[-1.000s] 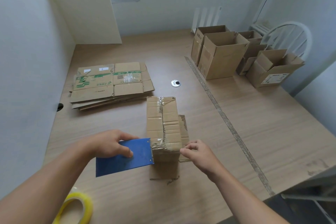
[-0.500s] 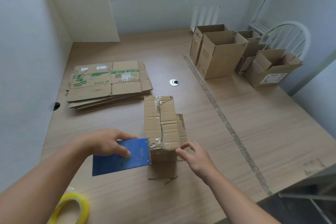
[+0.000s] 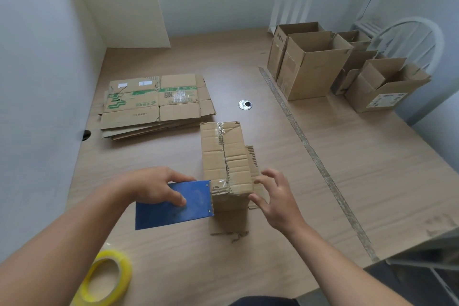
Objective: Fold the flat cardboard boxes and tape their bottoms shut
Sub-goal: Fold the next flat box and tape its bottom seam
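Fingers (image 3: 179, 201) of left hand (image 3: 154, 185) pinch blue card (image 3: 171, 216); right hand (image 3: 277, 200) fingers spread beside box (image 3: 224, 156).

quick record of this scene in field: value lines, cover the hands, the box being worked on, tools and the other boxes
box: stands on the table, taped seam facing up
left hand: grips blue scraper, its edge against the box's near left side
right hand: fingers spread by the box's near right corner, holding nothing
tape roll: yellow, lying flat, front left
flat boxes: stacked, back left
folded boxes: open-topped group, far right
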`<state>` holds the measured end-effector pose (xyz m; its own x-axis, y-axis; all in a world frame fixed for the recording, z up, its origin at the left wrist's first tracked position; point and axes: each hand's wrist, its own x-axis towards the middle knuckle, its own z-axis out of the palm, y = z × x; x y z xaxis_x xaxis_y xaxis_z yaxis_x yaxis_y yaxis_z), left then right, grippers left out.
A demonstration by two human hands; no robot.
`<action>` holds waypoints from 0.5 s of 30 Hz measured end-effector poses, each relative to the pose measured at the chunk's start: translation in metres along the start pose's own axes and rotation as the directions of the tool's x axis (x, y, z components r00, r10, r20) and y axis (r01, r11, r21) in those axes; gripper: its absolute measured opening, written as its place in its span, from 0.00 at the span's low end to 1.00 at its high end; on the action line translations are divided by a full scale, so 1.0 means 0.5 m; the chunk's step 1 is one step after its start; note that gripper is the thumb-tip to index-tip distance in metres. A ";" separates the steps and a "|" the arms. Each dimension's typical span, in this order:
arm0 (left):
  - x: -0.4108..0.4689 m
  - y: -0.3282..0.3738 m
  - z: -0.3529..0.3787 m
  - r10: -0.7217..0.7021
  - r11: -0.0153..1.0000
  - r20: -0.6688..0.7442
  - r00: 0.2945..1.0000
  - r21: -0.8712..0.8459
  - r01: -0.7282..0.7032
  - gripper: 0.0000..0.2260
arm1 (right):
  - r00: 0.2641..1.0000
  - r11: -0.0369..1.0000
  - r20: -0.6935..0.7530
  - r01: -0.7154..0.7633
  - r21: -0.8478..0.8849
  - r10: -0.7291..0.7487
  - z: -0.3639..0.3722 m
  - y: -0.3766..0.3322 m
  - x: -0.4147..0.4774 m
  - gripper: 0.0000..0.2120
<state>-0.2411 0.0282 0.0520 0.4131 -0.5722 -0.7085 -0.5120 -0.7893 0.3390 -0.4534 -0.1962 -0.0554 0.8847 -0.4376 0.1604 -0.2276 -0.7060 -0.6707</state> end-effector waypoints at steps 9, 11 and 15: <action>0.006 -0.007 0.003 0.011 1.000 -0.013 1.000 -0.001 -0.011 0.24 | 0.913 0.977 0.363 0.211 -0.027 -0.187 -0.041 0.040 0.048 0.30; 0.008 -0.008 0.004 0.009 1.000 -0.017 1.000 0.004 -0.009 0.24 | 0.916 0.962 0.317 0.272 -0.035 -0.247 -0.040 0.038 0.055 0.27; 0.009 -0.013 0.005 0.012 1.000 -0.019 1.000 -0.009 -0.012 0.24 | 0.913 0.946 0.280 0.321 -0.046 -0.297 -0.033 0.030 0.071 0.23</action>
<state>-0.2377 0.0312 0.0451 0.4214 -0.5854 -0.6926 -0.5100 -0.7845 0.3528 -0.4322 -0.2314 -0.0481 0.9892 -0.0341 0.1425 0.0504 -0.8340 -0.5494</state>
